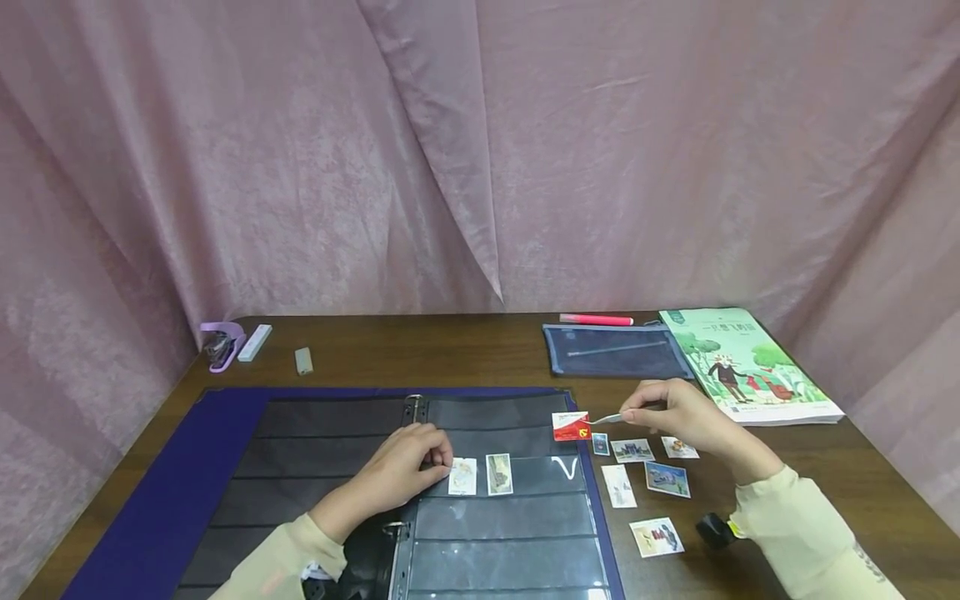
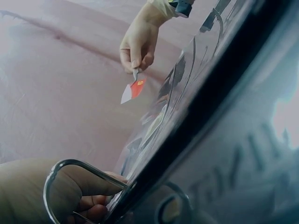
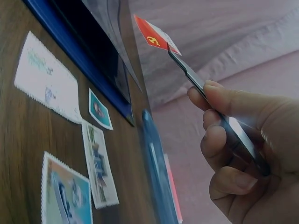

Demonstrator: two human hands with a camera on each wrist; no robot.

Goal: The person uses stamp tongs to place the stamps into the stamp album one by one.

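My right hand [image 1: 678,412] pinches metal tweezers [image 3: 229,123], whose tips hold a red and white stamp [image 1: 572,426] above the right edge of the open stamp album [image 1: 510,562]. Over the album's rings, my left hand [image 1: 408,467] has thumb and fingers curled together at the inner edge of a clear pocket strip [image 1: 536,477]. Beside its fingertips is a pale stamp [image 1: 462,477], with a greenish stamp [image 1: 499,474] to its right in the same row. In the left wrist view, a metal ring [image 2: 77,162] crosses in front of the left hand, partly hiding it.
Several loose stamps [image 1: 667,479] lie right of the album. Behind them are a blue zip pouch [image 1: 618,352], a pink marker [image 1: 597,319] and a green picture book [image 1: 750,362]. A purple stapler-like tool [image 1: 223,346], a white box [image 1: 255,342] and an eraser [image 1: 303,361] sit back left.
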